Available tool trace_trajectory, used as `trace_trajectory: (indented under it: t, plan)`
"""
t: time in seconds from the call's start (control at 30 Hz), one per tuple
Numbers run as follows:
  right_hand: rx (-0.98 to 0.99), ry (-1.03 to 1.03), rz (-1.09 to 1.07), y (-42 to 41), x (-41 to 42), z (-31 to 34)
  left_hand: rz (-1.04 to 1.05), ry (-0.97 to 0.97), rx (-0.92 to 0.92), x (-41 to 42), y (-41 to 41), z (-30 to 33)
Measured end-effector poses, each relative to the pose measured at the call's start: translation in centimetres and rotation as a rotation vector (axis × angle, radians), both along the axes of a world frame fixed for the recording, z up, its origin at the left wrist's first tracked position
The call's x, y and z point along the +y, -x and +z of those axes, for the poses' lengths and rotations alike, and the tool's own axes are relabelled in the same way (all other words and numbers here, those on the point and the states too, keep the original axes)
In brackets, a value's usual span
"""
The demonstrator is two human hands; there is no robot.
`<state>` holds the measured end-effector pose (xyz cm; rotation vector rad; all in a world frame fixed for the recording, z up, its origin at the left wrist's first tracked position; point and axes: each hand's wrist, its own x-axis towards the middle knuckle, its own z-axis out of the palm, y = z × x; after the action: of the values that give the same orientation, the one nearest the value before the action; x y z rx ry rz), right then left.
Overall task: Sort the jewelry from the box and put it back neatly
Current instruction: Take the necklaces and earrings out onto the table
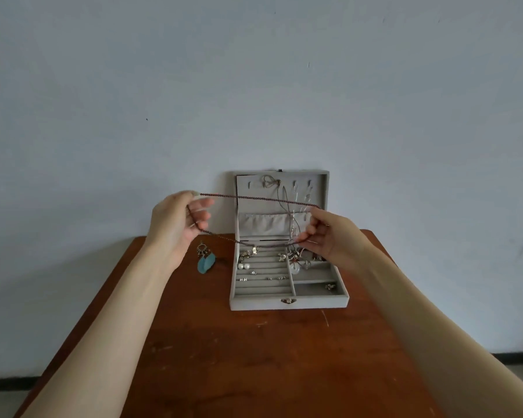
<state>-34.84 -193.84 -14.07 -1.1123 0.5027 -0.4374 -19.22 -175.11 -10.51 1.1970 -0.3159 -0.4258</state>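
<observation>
both my hands (175, 224) (323, 233) pinch the beaded necklace (254, 199) stretched taut; i'd keep it untangled (hook it in the lid (242, 188)).

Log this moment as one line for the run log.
left hand: holds beaded necklace | right hand: holds other end | jewelry box: open | feather earring: on table

A brown wooden table (254, 357) stands against a plain pale wall (254, 86).

grey jewelry box (258, 305) | reddish-brown worktop (254, 357) | dark braided necklace (254, 197) | teal feather earring (205, 263) | white pearl earrings (244, 266) | pale wall (254, 86)
</observation>
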Motion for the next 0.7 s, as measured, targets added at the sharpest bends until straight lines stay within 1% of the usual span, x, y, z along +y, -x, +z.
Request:
trace_trajectory:
  t: [0.03, 0.07, 0.17, 0.23, 0.27, 0.3, 0.37, 0.47, 0.6, 0.7]
  plan:
    - [0.009, -0.031, 0.040, 0.4, 0.1, -0.1, 0.000, -0.049, 0.002, 0.6, -0.2, -0.7]
    - [0.033, -0.022, 0.072, 0.7, 0.1, -0.3, -0.015, -0.140, -0.039, 1.2, -0.4, -1.3]
    - [0.091, 0.052, 0.108, 1.3, 0.6, -0.6, -0.166, -0.506, -0.301, 3.0, -0.6, -3.2]
    - [0.065, 0.048, 0.101, 1.2, 0.9, -0.7, -0.255, -0.711, -0.464, 4.2, -0.7, -4.0]
    - [0.051, 0.044, 0.096, 1.1, 1.1, -0.7, -0.267, -0.766, -0.497, 4.7, -0.9, -4.2]
    - [0.048, 0.045, 0.096, 1.0, 1.3, -0.7, -0.267, -0.787, -0.485, 5.4, -1.1, -4.4]
    - [0.078, 0.054, 0.107, 0.7, 1.8, -0.8, -0.275, -0.755, -0.386, 6.7, -1.9, -4.8]
    - [0.134, 0.069, 0.142, 0.4, 2.4, -1.3, -0.287, -0.635, -0.198, 8.6, -3.0, -5.2]
    - [0.160, 0.044, 0.182, -0.4, 3.6, -1.8, -0.194, -0.425, 0.006, 10.4, -4.3, -5.7]
    - [0.233, 0.143, 0.189, -1.6, 4.9, -2.4, -0.110, -0.346, 0.084, 11.3, -5.2, -6.4]
